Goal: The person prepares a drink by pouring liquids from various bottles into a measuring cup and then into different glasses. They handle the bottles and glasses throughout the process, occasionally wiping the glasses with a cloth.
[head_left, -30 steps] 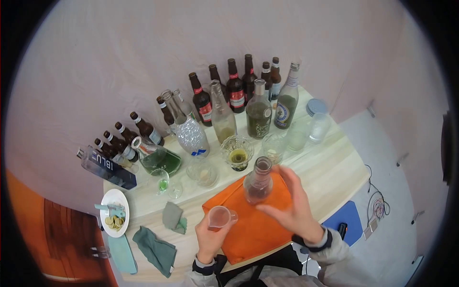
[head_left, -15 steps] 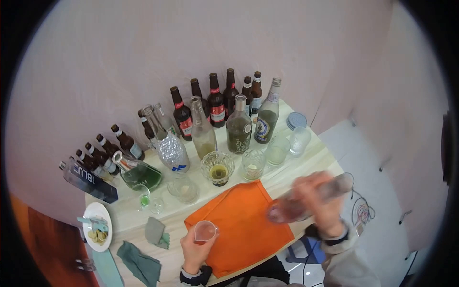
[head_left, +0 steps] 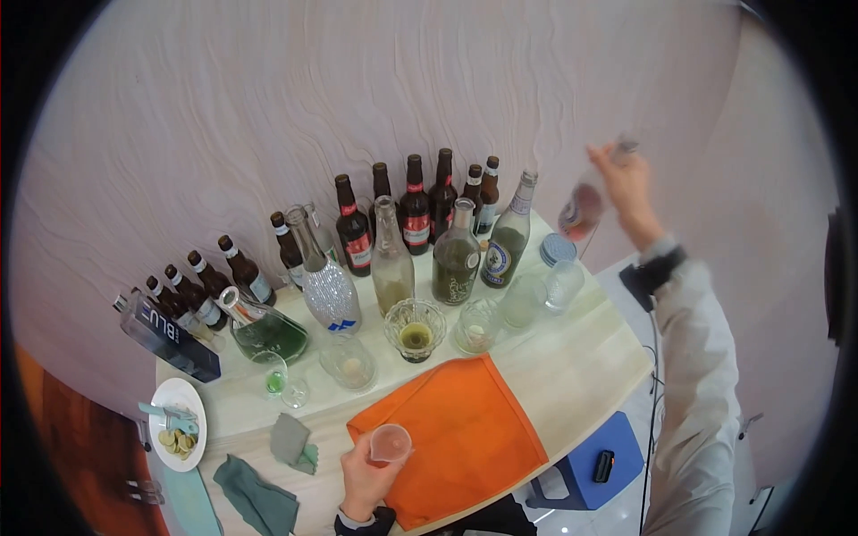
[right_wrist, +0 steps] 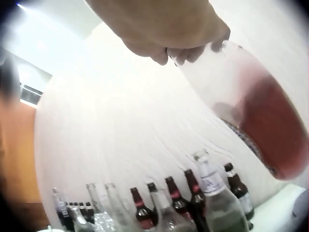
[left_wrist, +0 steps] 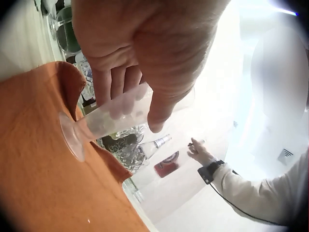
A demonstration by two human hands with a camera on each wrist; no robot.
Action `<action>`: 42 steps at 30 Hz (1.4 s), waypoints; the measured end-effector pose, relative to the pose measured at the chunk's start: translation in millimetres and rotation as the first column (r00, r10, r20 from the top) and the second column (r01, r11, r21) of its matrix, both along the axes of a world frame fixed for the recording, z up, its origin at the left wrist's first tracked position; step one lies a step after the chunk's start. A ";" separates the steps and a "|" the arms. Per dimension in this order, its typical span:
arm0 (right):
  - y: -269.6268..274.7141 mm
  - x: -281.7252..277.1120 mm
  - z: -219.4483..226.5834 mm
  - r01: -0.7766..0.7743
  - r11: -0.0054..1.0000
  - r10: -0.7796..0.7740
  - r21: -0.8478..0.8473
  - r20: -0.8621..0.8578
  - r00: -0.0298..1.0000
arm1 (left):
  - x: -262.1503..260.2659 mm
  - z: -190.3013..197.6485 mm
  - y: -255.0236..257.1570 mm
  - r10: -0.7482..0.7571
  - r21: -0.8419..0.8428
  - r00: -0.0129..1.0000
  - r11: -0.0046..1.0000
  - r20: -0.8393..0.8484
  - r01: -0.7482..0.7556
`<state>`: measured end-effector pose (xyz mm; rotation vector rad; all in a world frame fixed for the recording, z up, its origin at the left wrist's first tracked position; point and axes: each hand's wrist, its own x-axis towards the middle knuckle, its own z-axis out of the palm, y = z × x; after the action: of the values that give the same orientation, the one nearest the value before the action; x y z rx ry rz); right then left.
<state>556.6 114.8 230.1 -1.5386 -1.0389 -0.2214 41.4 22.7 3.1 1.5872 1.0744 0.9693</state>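
Observation:
My left hand (head_left: 366, 478) grips a clear plastic measuring cup (head_left: 391, 444) over the orange cloth (head_left: 474, 429). In the left wrist view the fingers and thumb wrap the cup's (left_wrist: 116, 113) body, and its round foot is near the cloth (left_wrist: 34, 145). My right hand (head_left: 628, 192) is raised beyond the table's right back corner, holding a clear bottle (head_left: 583, 207) by its neck. The right wrist view shows red liquid in the tilted bottle (right_wrist: 270, 116), below the fingers of the hand (right_wrist: 169, 29).
Brown bottles (head_left: 416, 210) and clear bottles (head_left: 458, 259) line the table's back. Several glasses stand before them, including a patterned bowl glass (head_left: 416, 330). At left are a white plate (head_left: 192, 451) and a green cloth (head_left: 255, 496). A blue stool (head_left: 581, 482) stands on the right.
My right hand has lifted the bottle from the orange cloth, moving it right, then up and away past the table's back corner. The left hand keeps its hold on the cup.

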 end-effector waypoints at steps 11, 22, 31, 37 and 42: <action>64.9 20.2 -106.1 0.069 0.991 -0.093 -0.114 -0.220 0.971 | -1.6 -7.8 1.1 -0.004 -0.119 0.994 0.993 0.111 0.017; 77.0 50.0 -132.7 0.021 0.985 -0.058 -0.169 -0.217 0.974 | -0.4 -2.5 -0.5 -0.038 -0.120 0.995 0.992 0.096 0.049; 59.3 56.0 -151.8 -0.064 0.934 -0.003 -0.353 -0.187 0.982 | -0.1 -4.7 0.3 -0.031 -0.070 0.999 0.997 0.021 0.032; -47.5 -63.1 -174.6 -0.230 0.967 0.208 -0.107 -0.183 0.961 | -2.8 -8.7 -0.2 -0.035 -0.086 0.999 0.996 0.033 0.038; -67.1 -93.0 -241.6 -0.249 0.935 0.195 -0.252 -0.219 0.956 | -3.4 -10.9 1.6 -0.043 -0.087 0.998 0.995 0.040 0.047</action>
<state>463.6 47.7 -11.5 -1.6376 -1.1140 0.2373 38.0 24.3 -7.8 1.5096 1.0371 0.9064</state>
